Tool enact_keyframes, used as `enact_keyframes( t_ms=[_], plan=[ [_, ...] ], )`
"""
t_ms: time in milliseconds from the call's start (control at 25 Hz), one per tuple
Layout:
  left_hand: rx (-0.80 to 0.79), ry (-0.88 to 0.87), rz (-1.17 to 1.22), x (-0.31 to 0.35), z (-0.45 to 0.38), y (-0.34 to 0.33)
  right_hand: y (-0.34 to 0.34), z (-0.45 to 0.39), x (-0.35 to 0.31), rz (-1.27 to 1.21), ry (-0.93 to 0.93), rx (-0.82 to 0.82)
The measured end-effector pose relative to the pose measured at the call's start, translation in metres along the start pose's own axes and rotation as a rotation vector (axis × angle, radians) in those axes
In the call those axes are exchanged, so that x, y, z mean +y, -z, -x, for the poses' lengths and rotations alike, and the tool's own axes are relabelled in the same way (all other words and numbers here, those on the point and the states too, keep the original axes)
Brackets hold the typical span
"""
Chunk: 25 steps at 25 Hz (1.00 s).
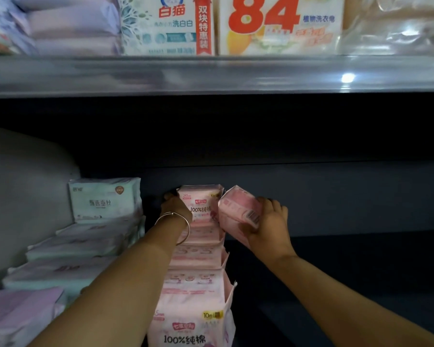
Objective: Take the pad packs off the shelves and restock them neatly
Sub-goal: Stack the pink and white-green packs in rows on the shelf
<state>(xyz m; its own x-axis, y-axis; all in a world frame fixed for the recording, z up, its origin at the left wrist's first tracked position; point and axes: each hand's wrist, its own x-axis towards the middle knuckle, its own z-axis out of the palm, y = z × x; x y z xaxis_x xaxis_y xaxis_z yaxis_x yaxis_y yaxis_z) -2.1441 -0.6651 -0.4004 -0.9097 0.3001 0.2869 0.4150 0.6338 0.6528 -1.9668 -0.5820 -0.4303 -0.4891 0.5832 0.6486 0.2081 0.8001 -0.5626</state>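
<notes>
A row of several pink pad packs (197, 269) runs from the front edge to the back of the dark lower shelf (336, 259). The rearmost pink pack (200, 204) stands upright. My left hand (174, 205), a bangle on its wrist, reaches to that pack's left side and its fingers curl behind it. My right hand (268, 226) grips another pink pack (238, 212), tilted, barcode up, just right of the row's back end.
Pale green pad packs (103, 200) stand and lie in a row to the left, with lilac packs (18, 314) at the front left. The upper shelf's rail (211, 73) overhangs, carrying soap boxes (281, 23). The lower shelf's right half is bare and dark.
</notes>
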Motion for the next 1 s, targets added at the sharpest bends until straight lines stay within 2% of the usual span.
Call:
enact_keyframes(
  t_ms=[80,160,240,320,440,560,720,800,920,1000],
  plan=[
    [-0.019,-0.081,0.042,0.001,0.007,0.007,0.006,0.003,-0.004,-0.056,-0.008,-0.018],
    [-0.136,-0.143,0.252,0.005,0.022,0.016,0.013,0.007,-0.011,-0.155,-0.044,-0.042],
    [-0.302,-0.060,0.489,0.014,0.048,0.036,0.023,0.014,-0.020,-0.239,-0.060,-0.068],
    [-0.467,0.068,0.528,0.022,0.075,0.061,0.034,0.025,-0.028,-0.269,-0.004,-0.093],
    [-0.636,0.178,0.601,0.024,0.101,0.093,0.048,0.044,-0.039,-0.211,0.206,-0.096],
    [-0.677,0.263,0.741,0.020,0.120,0.111,0.054,0.058,-0.045,-0.157,0.389,-0.081],
    [-0.672,0.314,0.858,0.012,0.153,0.125,0.062,0.081,-0.051,-0.259,0.414,-0.174],
    [-0.639,0.227,0.827,0.005,0.160,0.128,0.072,0.090,-0.056,-0.404,0.326,-0.250],
    [-0.573,0.090,0.853,-0.004,0.165,0.130,0.088,0.094,-0.064,-0.798,-0.073,-0.373],
    [-0.528,0.049,0.921,-0.008,0.168,0.130,0.090,0.093,-0.064,-0.952,-0.334,-0.482]
  ],
)
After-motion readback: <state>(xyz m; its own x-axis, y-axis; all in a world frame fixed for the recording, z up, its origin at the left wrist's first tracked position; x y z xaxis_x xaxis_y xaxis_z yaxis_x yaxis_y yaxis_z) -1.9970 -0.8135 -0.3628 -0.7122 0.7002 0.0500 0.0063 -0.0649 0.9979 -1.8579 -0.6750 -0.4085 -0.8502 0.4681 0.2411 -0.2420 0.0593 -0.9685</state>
